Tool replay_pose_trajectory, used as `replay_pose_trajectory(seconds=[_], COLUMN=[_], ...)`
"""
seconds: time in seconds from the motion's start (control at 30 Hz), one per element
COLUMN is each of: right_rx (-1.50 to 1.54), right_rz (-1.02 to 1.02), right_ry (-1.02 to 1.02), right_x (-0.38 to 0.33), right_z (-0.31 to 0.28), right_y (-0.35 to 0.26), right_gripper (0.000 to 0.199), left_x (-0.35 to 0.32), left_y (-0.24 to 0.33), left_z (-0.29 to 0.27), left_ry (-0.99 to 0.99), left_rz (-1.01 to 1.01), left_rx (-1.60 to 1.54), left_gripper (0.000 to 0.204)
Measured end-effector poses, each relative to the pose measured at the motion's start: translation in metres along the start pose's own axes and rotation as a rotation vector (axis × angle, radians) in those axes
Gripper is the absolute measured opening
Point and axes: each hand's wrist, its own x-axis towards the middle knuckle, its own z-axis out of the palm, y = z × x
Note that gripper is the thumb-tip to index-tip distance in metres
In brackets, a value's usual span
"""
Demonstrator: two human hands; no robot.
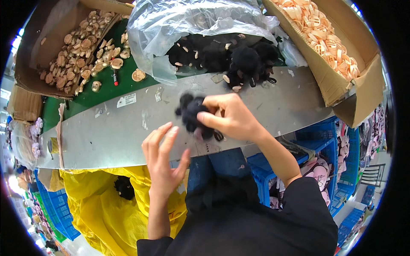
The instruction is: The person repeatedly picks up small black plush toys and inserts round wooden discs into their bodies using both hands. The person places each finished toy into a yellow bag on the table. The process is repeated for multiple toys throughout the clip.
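Note:
My right hand (232, 116) is closed on a small black fluffy plush toy (191, 114), held above the metal tabletop (124, 132). The toy is a little blurred; a dark loop shows at its lower end. My left hand (164, 158) is just left of the toy and lower, its fingers apart and nothing in it. Beyond my hands, more black plush toys (245, 59) lie heaped at the mouth of a clear plastic bag (205, 19). Small pale pieces show among them.
A cardboard box (32, 53) of round tan-and-gold parts stands far left, some spilled beside a red-tipped tool (115, 79). Another box (299, 53) far right holds peach plastic pieces. Below the table, a yellow bag (94, 209) hangs left and blue crates (258, 166) stand right.

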Motion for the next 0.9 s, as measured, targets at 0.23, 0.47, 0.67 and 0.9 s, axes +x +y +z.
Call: replay_pose_trajectory(seconds=[0.23, 0.47, 0.67, 0.9], right_rx=[0.459, 0.020, 0.238, 0.315], right_rz=[-0.015, -0.330, -0.136, -0.125], right_ry=[-0.026, 0.107, 0.069, 0.067], right_x=[-0.035, -0.044, -0.050, -0.052], right_z=[0.033, 0.059, 0.069, 0.077], right_y=[0.005, 0.025, 0.018, 0.022], right_gripper=[0.030, 0.018, 0.014, 0.013], left_x=[-0.017, -0.033, -0.040, -0.044], left_y=[0.017, 0.027, 0.028, 0.022], left_z=[0.005, 0.006, -0.002, -0.004], left_ry=[0.151, 0.142, 0.351, 0.426], left_rz=[-0.324, -0.769, -0.868, -0.859], left_rx=[-0.416, -0.924, -1.204, -1.294], left_gripper=[0.032, 0.033, 0.026, 0.029])
